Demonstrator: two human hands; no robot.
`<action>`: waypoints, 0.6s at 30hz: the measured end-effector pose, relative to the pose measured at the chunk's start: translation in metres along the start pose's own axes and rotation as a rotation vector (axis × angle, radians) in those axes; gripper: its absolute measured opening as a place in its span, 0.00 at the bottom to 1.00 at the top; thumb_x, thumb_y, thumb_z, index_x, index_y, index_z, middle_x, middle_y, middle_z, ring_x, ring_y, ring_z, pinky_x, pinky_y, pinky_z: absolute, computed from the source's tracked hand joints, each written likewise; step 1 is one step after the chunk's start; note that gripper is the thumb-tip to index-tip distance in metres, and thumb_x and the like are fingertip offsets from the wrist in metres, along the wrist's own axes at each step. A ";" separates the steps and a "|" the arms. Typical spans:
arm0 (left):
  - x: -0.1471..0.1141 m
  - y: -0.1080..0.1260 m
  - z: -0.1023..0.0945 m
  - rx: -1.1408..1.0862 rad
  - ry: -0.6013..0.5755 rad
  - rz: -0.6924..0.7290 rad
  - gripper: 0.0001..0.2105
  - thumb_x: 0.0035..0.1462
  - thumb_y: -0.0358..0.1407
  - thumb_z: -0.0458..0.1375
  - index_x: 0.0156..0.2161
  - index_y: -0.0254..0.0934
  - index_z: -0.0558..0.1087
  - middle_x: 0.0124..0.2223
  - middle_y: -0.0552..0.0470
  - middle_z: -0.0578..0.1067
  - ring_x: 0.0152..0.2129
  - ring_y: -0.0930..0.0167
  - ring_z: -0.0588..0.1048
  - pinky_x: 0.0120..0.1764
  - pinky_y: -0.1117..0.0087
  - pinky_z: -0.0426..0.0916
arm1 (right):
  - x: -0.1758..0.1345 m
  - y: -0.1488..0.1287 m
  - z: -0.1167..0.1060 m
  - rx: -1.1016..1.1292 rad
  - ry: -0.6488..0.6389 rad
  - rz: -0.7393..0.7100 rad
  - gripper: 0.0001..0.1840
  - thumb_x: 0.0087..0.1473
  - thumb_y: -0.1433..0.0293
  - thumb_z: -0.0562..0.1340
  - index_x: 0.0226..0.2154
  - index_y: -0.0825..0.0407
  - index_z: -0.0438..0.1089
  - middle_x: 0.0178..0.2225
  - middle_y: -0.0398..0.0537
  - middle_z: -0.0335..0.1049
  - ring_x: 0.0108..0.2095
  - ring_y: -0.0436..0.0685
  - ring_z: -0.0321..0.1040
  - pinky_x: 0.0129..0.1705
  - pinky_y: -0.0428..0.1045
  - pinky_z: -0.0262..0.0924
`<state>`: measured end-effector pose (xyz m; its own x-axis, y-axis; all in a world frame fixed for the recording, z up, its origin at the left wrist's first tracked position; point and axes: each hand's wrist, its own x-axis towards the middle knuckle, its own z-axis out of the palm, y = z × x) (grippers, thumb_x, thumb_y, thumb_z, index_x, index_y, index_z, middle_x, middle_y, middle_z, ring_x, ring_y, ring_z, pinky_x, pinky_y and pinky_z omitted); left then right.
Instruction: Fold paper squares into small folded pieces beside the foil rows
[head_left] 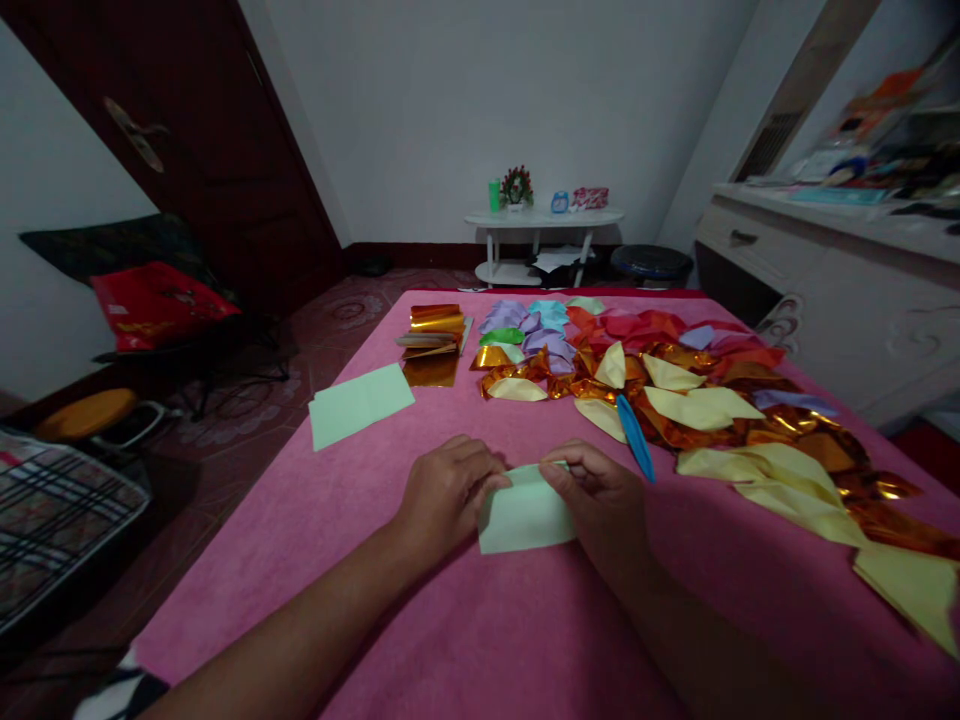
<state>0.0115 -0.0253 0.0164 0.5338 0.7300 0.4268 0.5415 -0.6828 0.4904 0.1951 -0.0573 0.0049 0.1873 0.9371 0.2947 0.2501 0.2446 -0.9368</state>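
Observation:
A pale green sheet of paper (526, 515) lies between my hands, low over the pink cloth (360, 560). My left hand (450, 490) pinches its upper left corner between thumb and fingers. At the upper right edge, my right hand (604, 500) grips the same sheet, thumb on top. The far edge looks folded over. Off to the left rests a small stack of pale green paper (361, 404). A blue pointed folded piece (636, 440) lies just beyond my right hand, next to several pale yellow folded papers (701, 407).
Behind the green stack sits a pile of gold foil sheets (433, 345). Purple folded papers (550, 348), red ones (637, 328) and gold foil ones (810, 435) spread over the table's right side. Farther back stand a white side table (544, 218) and a round dark stool (651, 262).

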 end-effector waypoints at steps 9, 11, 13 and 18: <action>0.001 0.000 0.001 0.033 -0.012 0.011 0.12 0.61 0.39 0.53 0.31 0.36 0.74 0.28 0.50 0.74 0.28 0.71 0.70 0.30 0.72 0.62 | 0.000 -0.001 0.000 0.018 -0.004 0.039 0.06 0.49 0.67 0.63 0.25 0.52 0.72 0.23 0.41 0.68 0.22 0.49 0.63 0.21 0.43 0.54; 0.001 0.000 0.001 0.030 -0.018 0.014 0.12 0.61 0.39 0.53 0.31 0.36 0.74 0.28 0.50 0.74 0.28 0.71 0.70 0.31 0.72 0.62 | -0.001 -0.001 0.000 0.014 -0.001 0.047 0.06 0.49 0.67 0.63 0.25 0.52 0.72 0.23 0.41 0.68 0.21 0.49 0.62 0.21 0.43 0.53; 0.001 0.000 0.001 0.023 -0.028 0.016 0.11 0.61 0.39 0.53 0.32 0.36 0.74 0.29 0.50 0.74 0.28 0.71 0.70 0.31 0.71 0.62 | -0.001 0.000 0.000 0.019 -0.002 0.064 0.07 0.49 0.66 0.63 0.25 0.52 0.72 0.22 0.40 0.67 0.20 0.49 0.61 0.20 0.43 0.52; 0.001 0.000 0.002 0.003 -0.065 0.025 0.11 0.61 0.39 0.53 0.35 0.36 0.74 0.30 0.50 0.74 0.29 0.70 0.70 0.34 0.71 0.63 | -0.001 0.000 0.001 0.063 -0.038 0.093 0.07 0.49 0.66 0.63 0.25 0.52 0.71 0.22 0.40 0.67 0.20 0.48 0.60 0.20 0.43 0.51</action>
<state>0.0136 -0.0251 0.0155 0.5882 0.7094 0.3884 0.5295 -0.7008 0.4781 0.1942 -0.0581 0.0044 0.1709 0.9649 0.1996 0.1726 0.1701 -0.9702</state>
